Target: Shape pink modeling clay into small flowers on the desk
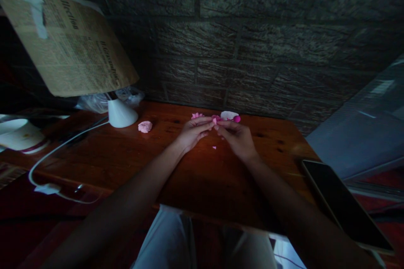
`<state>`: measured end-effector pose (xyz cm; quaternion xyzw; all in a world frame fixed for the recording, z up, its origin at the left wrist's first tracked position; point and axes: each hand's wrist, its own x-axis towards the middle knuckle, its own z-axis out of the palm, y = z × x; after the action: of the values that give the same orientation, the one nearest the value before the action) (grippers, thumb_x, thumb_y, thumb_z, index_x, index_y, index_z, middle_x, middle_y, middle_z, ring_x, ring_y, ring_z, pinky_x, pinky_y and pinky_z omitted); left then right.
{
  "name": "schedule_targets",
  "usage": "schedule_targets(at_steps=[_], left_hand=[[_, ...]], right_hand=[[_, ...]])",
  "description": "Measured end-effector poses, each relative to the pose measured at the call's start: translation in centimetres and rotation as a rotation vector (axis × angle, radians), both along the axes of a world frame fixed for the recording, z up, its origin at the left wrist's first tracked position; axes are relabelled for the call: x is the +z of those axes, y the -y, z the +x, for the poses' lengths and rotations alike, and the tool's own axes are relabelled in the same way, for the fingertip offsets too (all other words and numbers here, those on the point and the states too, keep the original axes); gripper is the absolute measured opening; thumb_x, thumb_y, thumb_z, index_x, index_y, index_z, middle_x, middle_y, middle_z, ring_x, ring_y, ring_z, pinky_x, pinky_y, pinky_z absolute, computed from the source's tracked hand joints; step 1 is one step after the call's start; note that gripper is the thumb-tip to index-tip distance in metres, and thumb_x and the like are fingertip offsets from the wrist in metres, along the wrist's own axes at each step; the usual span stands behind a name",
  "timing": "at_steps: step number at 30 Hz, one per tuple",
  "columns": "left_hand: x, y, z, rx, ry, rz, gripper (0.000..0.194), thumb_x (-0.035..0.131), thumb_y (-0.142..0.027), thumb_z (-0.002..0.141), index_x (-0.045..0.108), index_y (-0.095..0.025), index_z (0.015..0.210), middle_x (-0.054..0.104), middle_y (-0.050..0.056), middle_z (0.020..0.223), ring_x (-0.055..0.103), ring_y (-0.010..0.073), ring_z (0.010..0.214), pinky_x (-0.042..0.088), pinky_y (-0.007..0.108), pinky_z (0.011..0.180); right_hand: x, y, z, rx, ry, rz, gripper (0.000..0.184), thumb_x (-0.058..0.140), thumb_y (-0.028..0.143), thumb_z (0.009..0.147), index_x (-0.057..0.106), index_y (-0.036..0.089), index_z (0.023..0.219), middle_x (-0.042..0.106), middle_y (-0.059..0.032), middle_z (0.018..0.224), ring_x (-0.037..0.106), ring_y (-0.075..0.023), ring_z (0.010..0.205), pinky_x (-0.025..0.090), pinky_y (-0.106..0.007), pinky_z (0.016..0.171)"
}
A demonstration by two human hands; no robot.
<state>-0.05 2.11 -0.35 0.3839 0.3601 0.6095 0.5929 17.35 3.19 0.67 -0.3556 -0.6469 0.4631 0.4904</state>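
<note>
My left hand (196, 131) and my right hand (238, 136) meet above the wooden table, fingertips pinched on a small pink piece (215, 121) that looks like modelling clay. Its exact shape is partly hidden by my fingers. Just behind my left hand shows a pink, bumpy-edged piece (197, 115). Beyond my right hand lie a white object (228, 115), partly covered, and a magenta ball (237, 118). A tiny pink scrap (214, 147) rests on the tabletop between my wrists. Farther left sits a pale pink crumpled lump (145, 126).
A lamp with a white base (122, 114) and newsprint shade (72, 46) stands at the left, its cord (63, 142) hanging over the edge. A white cup-like container (20, 134) is far left. A dark-screened tablet (344, 201) lies right. A stone wall (252, 42) rises behind.
</note>
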Motion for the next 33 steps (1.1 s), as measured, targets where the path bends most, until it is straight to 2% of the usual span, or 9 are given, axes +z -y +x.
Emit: schedule_targets(at_steps=[4,7,11,17,33], left_hand=[[-0.15,-0.06,0.34,0.054,-0.015,0.019,0.037,0.100,-0.028,0.055,0.084,-0.020,0.088,0.079,0.006,0.092,0.065,0.0109,0.078,0.045,0.020,0.065],[-0.14,-0.08,0.40,0.054,-0.011,0.038,0.036,0.099,-0.028,0.056,0.084,-0.020,0.088,0.079,0.006,0.094,0.065,0.0111,0.079,0.045,0.020,0.065],[0.08,0.04,0.17,-0.027,-0.019,0.050,0.034,0.097,-0.029,0.062,0.085,-0.022,0.093,0.078,0.005,0.095,0.064,0.0108,0.079,0.046,0.021,0.066],[0.16,0.14,-0.03,-0.087,-0.039,0.077,0.033,0.095,-0.032,0.067,0.085,-0.023,0.097,0.078,0.005,0.097,0.067,0.0121,0.085,0.048,0.022,0.071],[0.31,0.15,-0.10,-0.068,-0.035,0.066,0.040,0.096,-0.026,0.063,0.083,-0.020,0.101,0.081,0.006,0.096,0.072,0.0151,0.085,0.051,0.027,0.076]], right_hand=[[-0.58,0.05,-0.20,-0.082,0.052,0.076,0.035,0.077,0.052,0.078,0.083,0.021,0.092,0.079,-0.0049,0.081,0.070,-0.0191,0.074,0.055,-0.034,0.076],[-0.69,0.03,-0.23,-0.097,0.060,0.092,0.034,0.074,0.051,0.080,0.083,0.021,0.092,0.077,-0.0045,0.079,0.068,-0.0184,0.071,0.054,-0.034,0.073],[-0.32,-0.09,-0.05,-0.021,0.000,0.006,0.040,0.077,0.057,0.076,0.082,0.020,0.091,0.076,-0.0047,0.078,0.066,-0.0174,0.069,0.052,-0.030,0.063],[-0.10,-0.26,0.09,0.078,-0.024,-0.085,0.044,0.082,0.059,0.072,0.082,0.020,0.093,0.080,-0.0070,0.090,0.069,-0.0170,0.072,0.053,-0.029,0.062],[-0.59,0.09,-0.45,0.060,-0.090,-0.213,0.044,0.085,0.057,0.069,0.082,0.020,0.092,0.081,-0.0081,0.095,0.069,-0.0156,0.073,0.053,-0.028,0.063]])
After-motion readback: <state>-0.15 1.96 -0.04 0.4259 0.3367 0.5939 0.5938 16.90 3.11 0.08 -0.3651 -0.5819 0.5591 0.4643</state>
